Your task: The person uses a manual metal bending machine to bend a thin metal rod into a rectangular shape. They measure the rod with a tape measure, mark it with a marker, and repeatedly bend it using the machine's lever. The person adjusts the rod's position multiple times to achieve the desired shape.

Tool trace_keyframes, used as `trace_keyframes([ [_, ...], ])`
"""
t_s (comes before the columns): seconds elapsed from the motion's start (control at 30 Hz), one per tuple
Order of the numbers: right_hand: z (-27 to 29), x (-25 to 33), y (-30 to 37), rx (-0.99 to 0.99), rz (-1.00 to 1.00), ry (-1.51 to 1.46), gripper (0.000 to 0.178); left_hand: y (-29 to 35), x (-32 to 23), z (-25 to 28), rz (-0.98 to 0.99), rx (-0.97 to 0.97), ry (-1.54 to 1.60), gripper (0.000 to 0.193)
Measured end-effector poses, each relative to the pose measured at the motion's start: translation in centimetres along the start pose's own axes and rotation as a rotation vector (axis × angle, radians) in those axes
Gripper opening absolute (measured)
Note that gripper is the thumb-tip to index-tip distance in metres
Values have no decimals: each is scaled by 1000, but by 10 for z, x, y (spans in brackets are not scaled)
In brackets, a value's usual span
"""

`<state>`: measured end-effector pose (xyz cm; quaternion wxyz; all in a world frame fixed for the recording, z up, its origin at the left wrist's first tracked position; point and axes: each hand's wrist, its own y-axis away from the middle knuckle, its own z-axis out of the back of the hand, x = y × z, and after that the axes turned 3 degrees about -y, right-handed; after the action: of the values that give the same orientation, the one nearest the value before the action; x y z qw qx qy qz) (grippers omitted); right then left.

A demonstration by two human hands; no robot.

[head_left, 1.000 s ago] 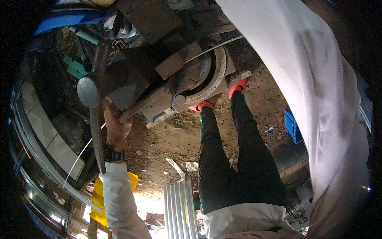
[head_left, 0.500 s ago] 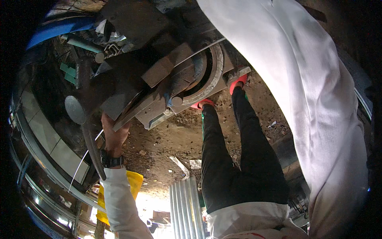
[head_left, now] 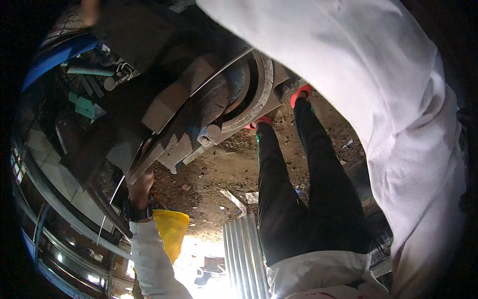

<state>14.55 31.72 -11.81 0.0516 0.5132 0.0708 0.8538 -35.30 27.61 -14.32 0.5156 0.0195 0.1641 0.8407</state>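
The thin rod (head_left: 221,72) is laid diagonally across the metal machine (head_left: 206,107). The left hand (head_left: 141,187) is positioned beside the rod, its fingers partly hidden; its grip cannot be told. Since the earlier frame, the right sleeve (head_left: 318,60) has been extended farther left. The right hand (head_left: 90,12) is shown blurred; its grip cannot be determined.

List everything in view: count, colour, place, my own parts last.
Machine: one, rusty brown, upper left
Thin rod: two stretches, pale, by machine
Metal scrap: count unclear, green, left
Curved object: one, blue, upper left
Corrugated sheet: one, silver, bottom centre
Limp sheet: one, yellow, lower left
Ground: one, brown, centre
Footwear: two, red, upper centre
Watch: one, dark, left wrist
Trousers: one, black, centre
Sleeves: two, white, left and right
Left hand: one, bare, by machine
Right hand: unclear
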Motion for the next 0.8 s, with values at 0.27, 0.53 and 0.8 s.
trace_keyframes([
  [0.27, -1, -3, 6, -7, 23, -8, 44, -7, 1, 4, -189, -133, -110, 13],
  [0.53, -7, 1, 5, 2, 44, -1, 43, 6, 1, 3, -73, -81, -59, 18],
  [0.8, -10, 7, 19, -39, 60, 52, 42, 13, 3, 0, 66, -18, 174, 37],
])
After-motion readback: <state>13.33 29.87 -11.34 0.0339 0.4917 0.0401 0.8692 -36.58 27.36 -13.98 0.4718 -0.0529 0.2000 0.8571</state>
